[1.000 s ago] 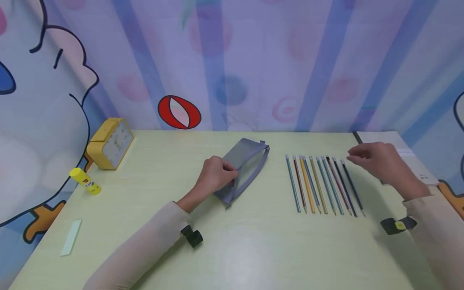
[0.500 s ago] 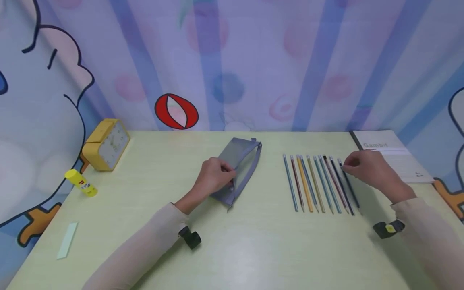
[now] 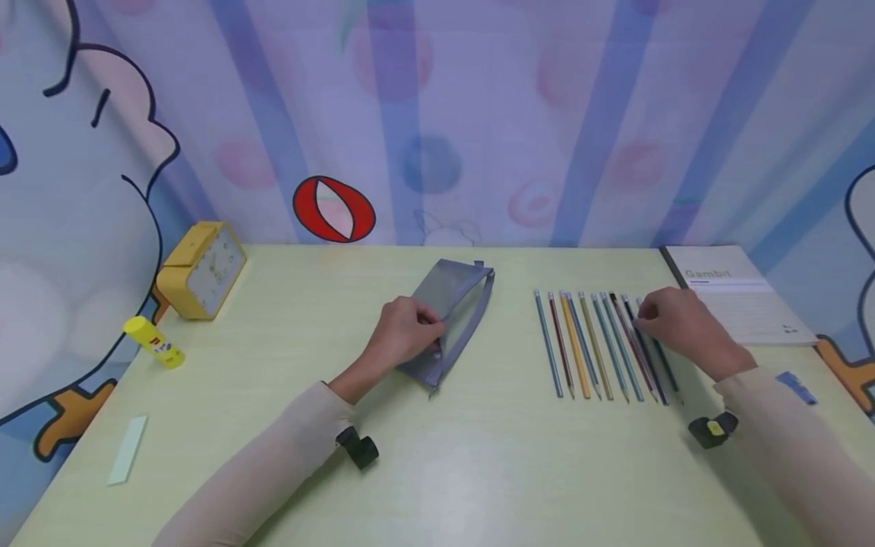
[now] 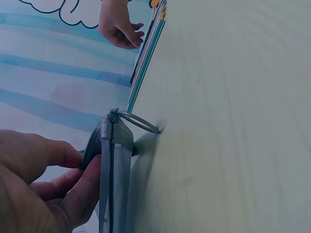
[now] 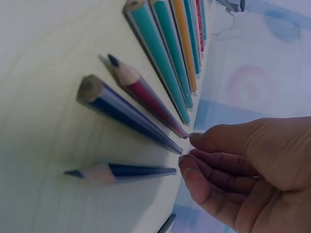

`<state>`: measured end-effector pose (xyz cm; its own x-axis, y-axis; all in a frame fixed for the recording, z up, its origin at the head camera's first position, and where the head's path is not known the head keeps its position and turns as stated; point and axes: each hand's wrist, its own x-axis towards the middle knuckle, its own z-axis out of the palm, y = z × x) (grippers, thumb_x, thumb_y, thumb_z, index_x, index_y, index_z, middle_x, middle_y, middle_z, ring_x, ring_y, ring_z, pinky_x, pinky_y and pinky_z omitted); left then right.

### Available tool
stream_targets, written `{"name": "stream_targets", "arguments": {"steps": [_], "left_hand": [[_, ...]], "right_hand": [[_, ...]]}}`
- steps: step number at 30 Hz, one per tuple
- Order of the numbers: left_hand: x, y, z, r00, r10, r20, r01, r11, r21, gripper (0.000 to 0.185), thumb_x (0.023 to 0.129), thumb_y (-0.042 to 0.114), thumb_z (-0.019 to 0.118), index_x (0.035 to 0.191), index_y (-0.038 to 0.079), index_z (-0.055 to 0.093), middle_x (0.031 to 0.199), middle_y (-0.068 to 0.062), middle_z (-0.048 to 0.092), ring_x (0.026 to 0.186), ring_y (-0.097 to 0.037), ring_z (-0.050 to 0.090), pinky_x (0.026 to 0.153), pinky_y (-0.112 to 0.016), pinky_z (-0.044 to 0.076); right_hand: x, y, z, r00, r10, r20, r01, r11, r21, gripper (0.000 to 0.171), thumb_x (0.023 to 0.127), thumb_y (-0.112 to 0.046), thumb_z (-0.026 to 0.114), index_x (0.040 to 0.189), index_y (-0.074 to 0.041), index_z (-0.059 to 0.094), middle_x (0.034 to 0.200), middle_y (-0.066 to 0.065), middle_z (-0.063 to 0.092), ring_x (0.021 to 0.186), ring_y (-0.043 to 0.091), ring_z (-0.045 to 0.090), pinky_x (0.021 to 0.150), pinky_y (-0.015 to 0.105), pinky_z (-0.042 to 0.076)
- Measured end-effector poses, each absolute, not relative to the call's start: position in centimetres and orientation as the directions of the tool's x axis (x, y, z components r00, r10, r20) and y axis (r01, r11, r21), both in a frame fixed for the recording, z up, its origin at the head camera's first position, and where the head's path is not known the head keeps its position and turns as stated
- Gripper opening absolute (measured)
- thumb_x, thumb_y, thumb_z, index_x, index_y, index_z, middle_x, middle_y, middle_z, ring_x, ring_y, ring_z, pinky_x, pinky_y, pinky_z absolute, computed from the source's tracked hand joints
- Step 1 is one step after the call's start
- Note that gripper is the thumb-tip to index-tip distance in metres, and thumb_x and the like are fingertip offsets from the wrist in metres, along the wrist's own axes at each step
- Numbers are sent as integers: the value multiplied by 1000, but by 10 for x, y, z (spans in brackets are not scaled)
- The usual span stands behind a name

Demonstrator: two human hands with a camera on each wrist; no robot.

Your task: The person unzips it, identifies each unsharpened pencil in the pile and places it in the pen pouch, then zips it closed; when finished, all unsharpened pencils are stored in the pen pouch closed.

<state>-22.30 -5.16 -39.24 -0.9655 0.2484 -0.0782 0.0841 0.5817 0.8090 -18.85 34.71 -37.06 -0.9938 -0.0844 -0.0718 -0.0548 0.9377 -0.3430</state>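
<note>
My left hand pinches the edge of a grey zippered pencil case standing partly open at the middle of the table. In the left wrist view, thumb and fingers grip the case beside its zipper. My right hand is over the top end of the rightmost pencils in a row of several pencils. In the right wrist view, its thumb and index finger are apart, close around the far end of a dark blue pencil. A dark red pencil and a sharpened dark pencil lie on either side.
A notebook lies at the back right, partly behind my right hand. On the left are a yellow clock, a yellow glue stick and a pale green strip. A printed curtain hangs behind the table.
My right hand has come down and leftward from beside the notebook to the ends of the rightmost pencils. The left hand keeps its grip on the pencil case. The head view has shifted slightly.
</note>
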Motion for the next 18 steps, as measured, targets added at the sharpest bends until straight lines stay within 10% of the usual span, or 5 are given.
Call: {"name": "stream_targets", "arguments": {"steps": [18], "left_hand": [[-224, -53, -396, -965, 248, -88, 72, 573, 816, 13, 91, 16, 72, 91, 5, 79, 79, -5, 77, 61, -11, 72, 68, -25, 57]], "right_hand": [[-193, 337, -377, -995, -33, -92, -7, 964, -266, 25, 92, -7, 62, 68, -1, 63, 55, 1, 48, 51, 15, 43, 49, 30, 34]]}}
